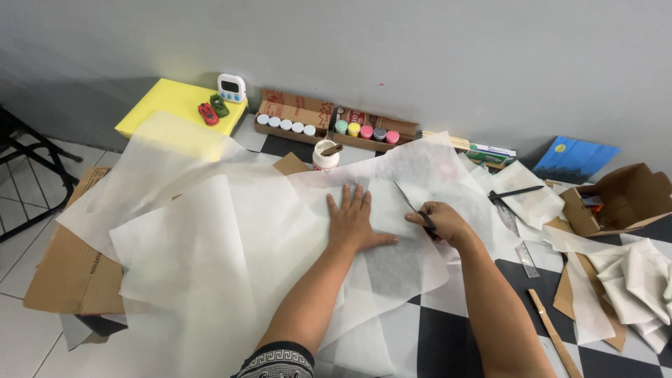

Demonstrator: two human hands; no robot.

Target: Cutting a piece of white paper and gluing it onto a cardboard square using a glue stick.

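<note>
Right hand (442, 220) grips the scissors (413, 206), blades pointing up and left into the thin white paper (231, 238). Left hand (353, 220), flat and open, presses that sheet just left of the blades.

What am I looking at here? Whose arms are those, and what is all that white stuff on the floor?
There is one picture, taken by a camera worn on a person's head, looking down, so the arms are that person's own. The left hand lies flat, pressing down a sheet of thin white paper. The right hand holds scissors, blades open on the paper. The sheets lie on a black-and-white checked floor, over some cardboard. By the wall stand little paint pots in cardboard trays, a yellow box with two toy cars, and a small timer.
</note>
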